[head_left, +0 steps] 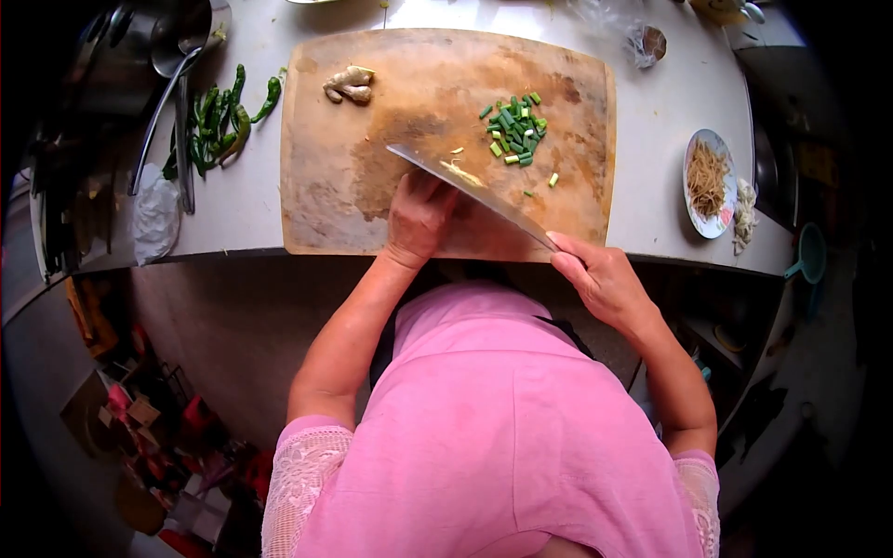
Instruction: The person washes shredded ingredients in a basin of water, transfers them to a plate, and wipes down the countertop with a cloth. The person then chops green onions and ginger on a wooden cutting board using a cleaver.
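My right hand (600,277) is wrapped around the handle of a kitchen knife (484,197), whose wide blade slants across the front of the wooden cutting board (326,200). Behind the blade, my left hand (421,216) is closed with fingers curled down at the board; the blade hides the fingertips and anything in them. Thin pale yellow slices (462,173) lie along the blade's far side. A knobbly piece of ginger (350,86) rests at the board's back left. Chopped green onion (517,130) forms a pile at the right, with a few bits scattered nearer.
Left of the board lie green chili peppers (216,121), a ladle (167,112) and a crumpled plastic bag (155,216). A plate of brownish shreds (707,181) stands at the right, near the counter's edge. Another plastic bag (640,42) sits behind the board.
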### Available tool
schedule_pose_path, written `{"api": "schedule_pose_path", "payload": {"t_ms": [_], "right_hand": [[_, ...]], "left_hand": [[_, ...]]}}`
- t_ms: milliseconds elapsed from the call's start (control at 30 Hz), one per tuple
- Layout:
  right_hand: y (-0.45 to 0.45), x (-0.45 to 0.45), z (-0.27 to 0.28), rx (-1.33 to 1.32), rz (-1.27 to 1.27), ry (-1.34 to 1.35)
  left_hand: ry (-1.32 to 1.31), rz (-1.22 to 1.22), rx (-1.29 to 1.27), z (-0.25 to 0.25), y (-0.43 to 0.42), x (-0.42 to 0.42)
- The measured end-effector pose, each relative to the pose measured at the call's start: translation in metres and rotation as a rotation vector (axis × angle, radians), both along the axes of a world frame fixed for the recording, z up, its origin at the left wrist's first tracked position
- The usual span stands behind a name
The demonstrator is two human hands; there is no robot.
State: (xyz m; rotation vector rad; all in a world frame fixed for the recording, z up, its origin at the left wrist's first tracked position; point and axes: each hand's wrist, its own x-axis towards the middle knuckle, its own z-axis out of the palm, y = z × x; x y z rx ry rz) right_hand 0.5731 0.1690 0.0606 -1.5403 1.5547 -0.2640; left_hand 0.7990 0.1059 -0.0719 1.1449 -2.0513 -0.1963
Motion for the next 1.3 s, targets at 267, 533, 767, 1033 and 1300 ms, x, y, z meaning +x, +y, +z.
{"api": "schedule_pose_path", "payload": {"t_ms": [267, 533, 767, 1033, 1300], "right_hand": [[-0.003, 0.007, -0.014, 0.042, -0.012, -0.014], [-0.007, 0.009, 0.009, 0.054, 0.070, 0.080], [-0.003, 0.006, -0.011, 0.004, -0.003, -0.079], [0.000, 0.012, -0.009, -0.036, 0.040, 0.026], [0.000, 0.007, 0.008, 0.025, 0.069, 0.016]], "left_hand": [[0.019, -0.050, -0.019, -0.001, -0.002, 0.002], [0.004, -0.014, 0.017, 0.005, 0.001, 0.001], [0.040, -0.034, -0.018, -0.001, 0.000, 0.003], [-0.016, 0.011, -0.052, 0.001, 0.002, 0.001], [-0.047, 0.035, -0.027, 0.004, 0.002, 0.002]]}}
